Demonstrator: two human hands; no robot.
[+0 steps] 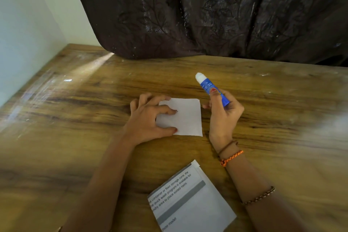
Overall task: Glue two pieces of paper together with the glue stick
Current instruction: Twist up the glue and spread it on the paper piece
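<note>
A small white square of paper [188, 118] lies flat on the wooden table [75, 137]. My left hand [148, 118] rests on the paper's left part, fingers spread and pressing it down. Just right of the paper, my right hand [224, 117] is raised off the table and grips a blue glue stick [211, 88]. The stick tilts up and to the left, and its white tip is uncapped and clear of the paper. A second sheet, a printed page [190, 199], lies near the table's front edge between my forearms.
A dark brown patterned curtain [207, 15] hangs along the table's far edge. A pale wall [28, 24] borders the left side. Bare wood stretches to the left and right of my hands.
</note>
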